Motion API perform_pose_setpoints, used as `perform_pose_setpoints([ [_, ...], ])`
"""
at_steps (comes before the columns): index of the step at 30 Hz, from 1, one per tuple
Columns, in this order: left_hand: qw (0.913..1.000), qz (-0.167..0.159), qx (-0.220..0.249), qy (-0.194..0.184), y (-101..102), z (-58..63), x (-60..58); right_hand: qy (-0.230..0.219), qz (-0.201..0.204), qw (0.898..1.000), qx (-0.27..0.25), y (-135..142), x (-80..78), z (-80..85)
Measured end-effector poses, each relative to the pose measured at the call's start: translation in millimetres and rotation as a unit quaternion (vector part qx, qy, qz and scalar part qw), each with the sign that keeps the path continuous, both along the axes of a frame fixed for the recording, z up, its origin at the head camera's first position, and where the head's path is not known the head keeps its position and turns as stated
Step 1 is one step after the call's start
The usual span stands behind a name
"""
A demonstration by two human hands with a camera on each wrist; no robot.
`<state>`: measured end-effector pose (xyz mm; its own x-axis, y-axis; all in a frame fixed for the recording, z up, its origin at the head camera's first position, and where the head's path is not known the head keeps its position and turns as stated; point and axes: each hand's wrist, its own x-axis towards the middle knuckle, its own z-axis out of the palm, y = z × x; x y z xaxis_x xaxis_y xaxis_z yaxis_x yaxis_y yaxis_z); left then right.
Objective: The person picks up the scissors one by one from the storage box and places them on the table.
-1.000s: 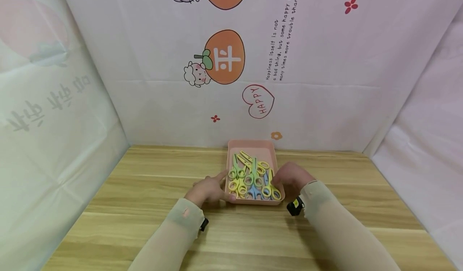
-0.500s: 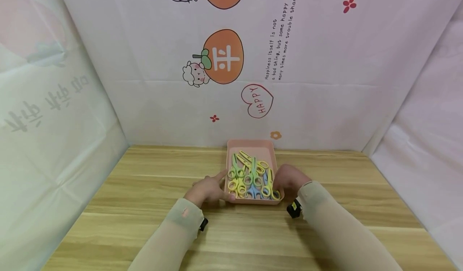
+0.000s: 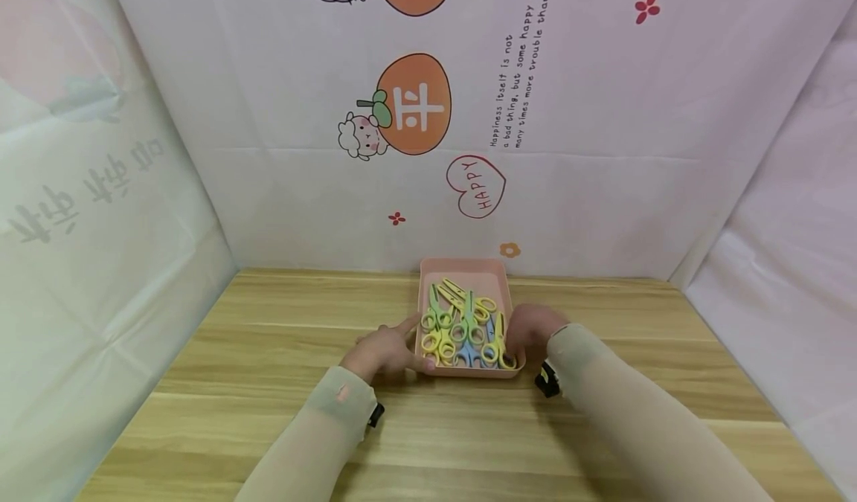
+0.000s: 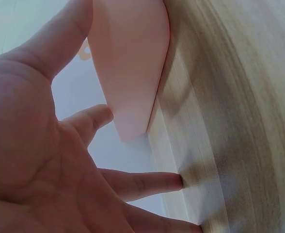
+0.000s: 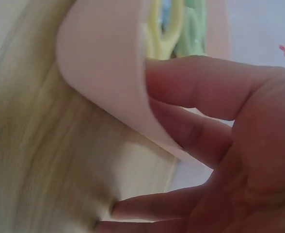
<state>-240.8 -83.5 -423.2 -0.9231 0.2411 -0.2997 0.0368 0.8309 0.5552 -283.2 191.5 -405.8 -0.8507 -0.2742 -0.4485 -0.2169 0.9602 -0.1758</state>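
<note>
A pink tray [image 3: 469,267] stands on the table against the back cloth, holding several children's scissors in yellow, green and blue. My left hand [image 3: 383,355] is at its left side: index fingertip and thumb at the wall, the other fingers stretched straight down to the table in the left wrist view. Over the right wall, my right hand [image 3: 532,329] reaches in with thumb and index finger beside the yellow scissors [image 3: 499,346] in the front right corner. Those fingertips are hidden behind the wall in the right wrist view, so I cannot tell whether they pinch the scissors.
The wooden table [image 3: 281,413] spreads around the tray. Printed white cloth [image 3: 569,204] hangs behind it and at both sides. Green scissors [image 3: 469,323] lie on top of blue scissors [image 3: 469,355] in the tray, with yellow scissors [image 3: 438,344] at the left.
The yellow scissors in the front right corner have shifted slightly to the left. My right wrist has turned a little. My left hand and the tray stay nearly still.
</note>
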Motion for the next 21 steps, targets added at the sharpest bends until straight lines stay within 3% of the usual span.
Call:
perform_pose_setpoints([
  [2,1.0,-0.001,-0.002,0.001,0.0,-0.4,-0.2,0.007,0.007,1.0,0.013,-2.7,0.7,-1.5],
  [3,1.0,-0.002,-0.003,0.001,0.0,-0.6,-0.3,0.008,-0.025,1.0,-0.011,-3.9,1.4,-2.2],
  [5,1.0,-0.002,-0.005,0.002,0.0,-1.0,-0.6,0.012,-0.033,0.999,-0.016,-5.6,2.2,-3.1],
  [21,0.9999,-0.009,-0.014,0.003,0.1,-1.5,-0.7,0.012,-0.006,1.0,0.015,-11.8,-1.2,-6.4],
])
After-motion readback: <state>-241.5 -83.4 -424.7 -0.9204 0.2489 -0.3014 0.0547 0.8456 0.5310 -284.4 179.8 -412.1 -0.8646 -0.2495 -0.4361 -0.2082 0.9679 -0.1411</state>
